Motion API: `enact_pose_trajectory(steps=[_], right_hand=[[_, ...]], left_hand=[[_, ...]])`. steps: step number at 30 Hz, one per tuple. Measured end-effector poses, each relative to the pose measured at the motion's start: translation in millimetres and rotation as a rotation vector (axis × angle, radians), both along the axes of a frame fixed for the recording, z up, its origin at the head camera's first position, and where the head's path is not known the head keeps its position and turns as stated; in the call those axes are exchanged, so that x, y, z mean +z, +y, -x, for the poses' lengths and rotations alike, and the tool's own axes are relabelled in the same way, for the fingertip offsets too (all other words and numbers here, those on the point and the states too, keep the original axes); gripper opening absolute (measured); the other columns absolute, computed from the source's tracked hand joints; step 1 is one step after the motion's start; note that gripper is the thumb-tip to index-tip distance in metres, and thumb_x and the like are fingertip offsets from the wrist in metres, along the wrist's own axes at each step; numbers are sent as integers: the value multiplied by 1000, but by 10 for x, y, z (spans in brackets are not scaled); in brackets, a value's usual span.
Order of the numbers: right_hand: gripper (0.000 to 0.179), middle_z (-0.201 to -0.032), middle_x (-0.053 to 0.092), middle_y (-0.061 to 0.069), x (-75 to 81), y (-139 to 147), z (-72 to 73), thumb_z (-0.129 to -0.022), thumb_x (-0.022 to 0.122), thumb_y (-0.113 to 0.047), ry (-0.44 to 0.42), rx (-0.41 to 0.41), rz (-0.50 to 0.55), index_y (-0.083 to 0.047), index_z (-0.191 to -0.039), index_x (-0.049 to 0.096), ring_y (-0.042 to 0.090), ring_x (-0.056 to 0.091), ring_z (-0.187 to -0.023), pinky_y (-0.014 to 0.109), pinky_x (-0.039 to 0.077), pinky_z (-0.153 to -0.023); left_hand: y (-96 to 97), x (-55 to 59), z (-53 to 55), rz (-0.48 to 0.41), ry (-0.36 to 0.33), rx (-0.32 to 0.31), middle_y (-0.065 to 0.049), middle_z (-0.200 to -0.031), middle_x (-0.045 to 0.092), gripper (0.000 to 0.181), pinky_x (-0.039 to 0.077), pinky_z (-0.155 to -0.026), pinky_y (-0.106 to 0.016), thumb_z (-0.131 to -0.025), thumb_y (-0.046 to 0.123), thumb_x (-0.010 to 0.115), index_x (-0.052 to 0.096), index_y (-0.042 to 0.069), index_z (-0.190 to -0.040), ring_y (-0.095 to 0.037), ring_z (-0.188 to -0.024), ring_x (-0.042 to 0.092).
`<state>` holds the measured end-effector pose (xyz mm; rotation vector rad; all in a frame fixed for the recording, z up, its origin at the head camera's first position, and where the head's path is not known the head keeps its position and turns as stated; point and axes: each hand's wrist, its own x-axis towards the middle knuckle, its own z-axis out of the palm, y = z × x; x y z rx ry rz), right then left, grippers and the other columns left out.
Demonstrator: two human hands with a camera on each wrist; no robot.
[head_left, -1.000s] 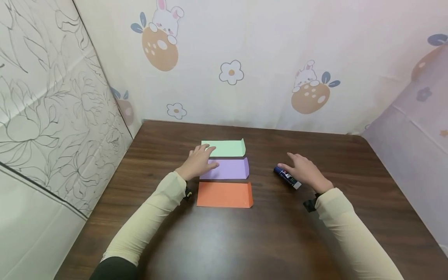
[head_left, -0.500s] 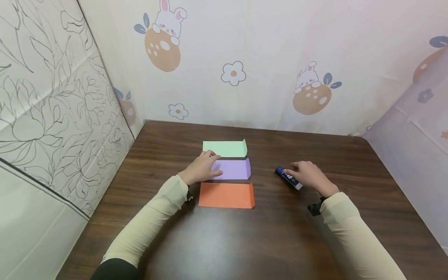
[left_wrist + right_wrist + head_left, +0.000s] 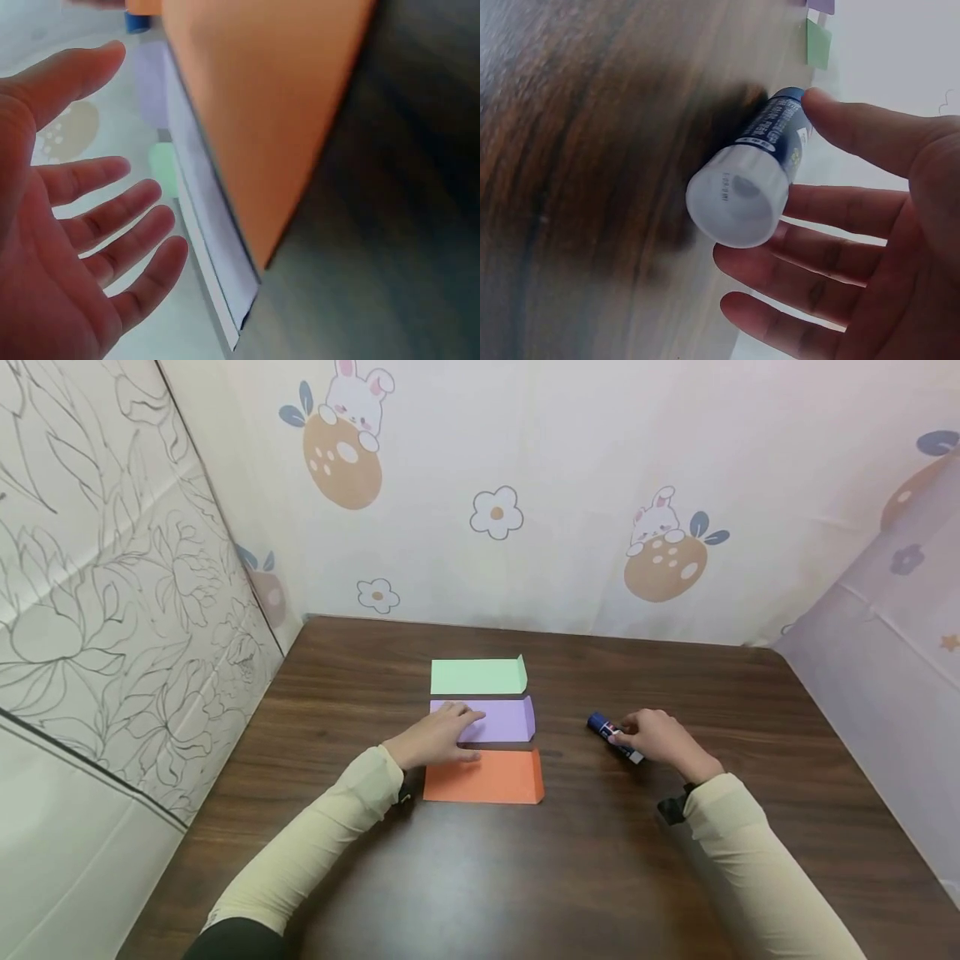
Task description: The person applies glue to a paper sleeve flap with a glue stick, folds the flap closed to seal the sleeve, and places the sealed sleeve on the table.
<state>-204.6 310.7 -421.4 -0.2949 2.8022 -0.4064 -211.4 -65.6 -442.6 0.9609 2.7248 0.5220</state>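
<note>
A dark blue glue stick [image 3: 602,725] with a white base [image 3: 739,196] lies slanted on the table. My right hand [image 3: 662,745] is at it, thumb on one side of the barrel and fingers on the other, in a pinch. Left of it, three folded paper pieces lie in a column: light green [image 3: 478,677] at the back, purple [image 3: 504,722] in the middle and orange [image 3: 487,781] in front. Each has a raised flap at its right end. My left hand [image 3: 441,737], fingers relaxed and spread, hovers over the left part of the purple and orange pieces, holding nothing.
The brown wooden table [image 3: 480,877] ends at a back wall hung with a bunny-print cloth [image 3: 570,568]. A flower-patterned panel [image 3: 112,593] borders the left side, and pale lilac cloth [image 3: 885,652] borders the right.
My left hand has drawn back toward me from the green and purple pieces to over the purple and orange ones. My right fingers have closed in around the glue stick.
</note>
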Motion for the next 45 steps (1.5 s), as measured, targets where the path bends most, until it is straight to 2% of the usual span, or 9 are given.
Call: enact_pose_trajectory(steps=[8,17,25,28,32,37,45], right_hand=[[49,-110,68,25,-52,17,0,-91,67,-29,-33,-28,-4,7,-123,63,20,61,-79,33,49,-65],[51,-106,68,24,-44,30,7,-89,69,-26,-74,-40,-4,13,-121,61,19,58,-77,31,48,-65],[50,-103,69,21,-39,32,14,-88,70,-27,-77,-22,-6,11,-119,62,19,57,-76,31,47,-65],[47,-102,70,20,-4,44,7,-87,71,-26,-91,-11,-12,9,-117,64,19,58,-77,34,48,-67],[39,-100,70,18,21,55,-2,-87,71,-27,-98,-10,3,6,-110,68,19,58,-77,35,48,-68],[34,-93,70,12,5,40,-11,-88,70,-27,-96,-12,21,3,-104,70,17,55,-73,31,44,-64],[33,-92,69,12,-12,33,-33,-88,70,-25,-70,-14,13,3,-104,69,18,54,-73,30,43,-63]], left_hand=[[-2,-27,-84,20,50,-93,-12,-125,58,58,45,-100,-39,-86,36,74,59,3,-131,-27,-116,52],[49,-49,-102,59,67,-150,-8,-118,62,48,46,-97,-35,-84,33,75,66,8,-124,-23,-109,55],[92,-10,-126,72,2,-145,-5,-113,62,39,47,-86,-31,-82,32,78,71,9,-113,-18,-101,54],[82,-17,-133,68,-17,-139,-5,-112,62,39,47,-86,-31,-81,31,79,72,9,-112,-18,-101,54],[61,-37,-134,71,-9,-144,-5,-112,62,39,47,-87,-31,-80,30,80,72,8,-112,-18,-101,54],[50,-19,-148,84,-3,-154,-5,-112,62,40,48,-88,-30,-80,27,81,72,8,-114,-18,-100,54],[77,16,-187,118,11,-161,-7,-112,63,40,48,-89,-30,-80,25,81,72,7,-115,-19,-101,54]])
